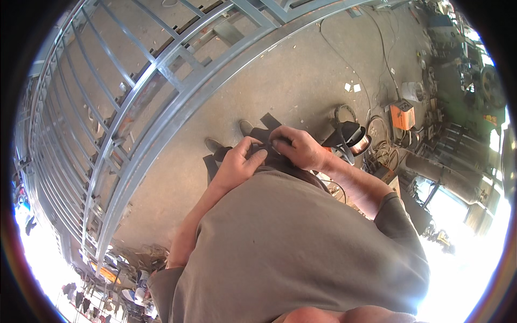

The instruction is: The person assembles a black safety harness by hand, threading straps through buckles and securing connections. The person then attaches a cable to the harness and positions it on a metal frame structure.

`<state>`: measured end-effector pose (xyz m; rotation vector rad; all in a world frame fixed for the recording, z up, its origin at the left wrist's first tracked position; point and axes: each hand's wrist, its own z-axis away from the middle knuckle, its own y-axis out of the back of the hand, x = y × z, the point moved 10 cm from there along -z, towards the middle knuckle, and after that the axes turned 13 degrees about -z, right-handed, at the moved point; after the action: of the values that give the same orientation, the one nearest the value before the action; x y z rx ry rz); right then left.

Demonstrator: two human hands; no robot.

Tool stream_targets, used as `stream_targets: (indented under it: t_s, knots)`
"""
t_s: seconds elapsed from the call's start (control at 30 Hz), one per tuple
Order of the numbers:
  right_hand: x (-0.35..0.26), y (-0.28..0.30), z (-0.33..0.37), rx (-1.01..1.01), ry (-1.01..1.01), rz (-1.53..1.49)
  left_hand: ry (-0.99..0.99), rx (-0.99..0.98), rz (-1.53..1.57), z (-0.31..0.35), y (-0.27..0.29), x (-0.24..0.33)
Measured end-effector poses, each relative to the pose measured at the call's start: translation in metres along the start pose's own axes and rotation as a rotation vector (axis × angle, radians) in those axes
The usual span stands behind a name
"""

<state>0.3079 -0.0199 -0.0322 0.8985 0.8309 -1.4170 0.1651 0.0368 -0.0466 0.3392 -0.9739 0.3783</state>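
Note:
Both hands are close together in front of my waist, over dark material (273,161) at the lower edge of my shirt. My left hand (243,161) has its fingers curled, with the thumb resting along them. Close by on its right, my right hand (299,149) is bent over the same dark material, fingers closed. What either hand grips is mostly hidden by the fingers. A dark flat piece (268,120) sticks out just beyond the hands. My shoes (214,144) show on the floor below.
A long curved metal railing frame (156,126) with many bars sweeps along my left and ahead. On the right lie a wire spool (360,142), an orange box-shaped machine (402,114) and coiled cables (385,153). A large cylinder (444,175) stands farther right.

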Motion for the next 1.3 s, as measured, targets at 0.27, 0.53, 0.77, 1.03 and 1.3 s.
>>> stream_targets:
  t_s: [0.27,0.53,0.77,1.03,1.3]
  knots:
    - [-0.014,-0.005,-0.009,-0.157,0.055,0.149,0.005,-0.007,0.136,0.001,-0.004,-0.011]
    - [-0.011,-0.006,-0.015,-0.028,0.012,0.073,-0.135,0.051,-0.285,0.010,0.006,0.009]
    - [0.005,-0.005,-0.010,0.042,-0.083,0.106,-0.212,-0.019,-0.491,0.011,-0.001,0.025]
    - [-0.021,0.014,0.016,0.197,0.025,0.189,-0.166,-0.028,-0.430,0.013,-0.004,0.031]
    - [-0.013,0.021,0.022,0.061,-0.114,-0.172,-0.269,0.099,-0.414,0.011,0.005,0.045]
